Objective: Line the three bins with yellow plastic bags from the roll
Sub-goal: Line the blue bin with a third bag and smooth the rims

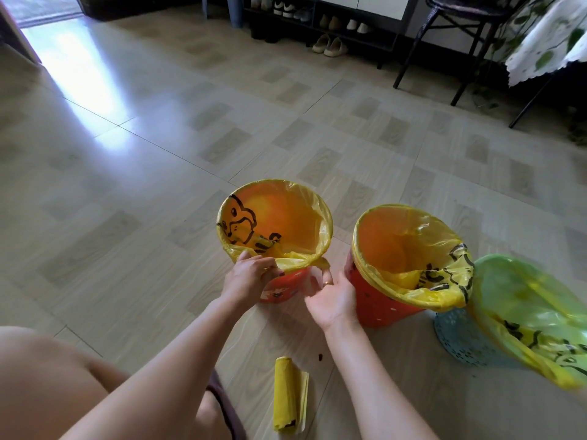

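Left hand (246, 274) pinching bag (295, 262) on left bin (286, 289) | right hand (330, 300) loosely open | I'd pull slack evenly round rim.

Both forearms bare, no sleeves in view. Left hand (249, 274): no rings or watch visible. Right hand (333, 298): thin gold ring (328, 283) on one finger. Bare knee (47, 376) at lower left. Dark maroon shorts hem (222, 404) across the thigh, edge stitched.

Sunlit tiled floor (190, 138); shoe rack (320, 23) and black chair (470, 33) beyond.
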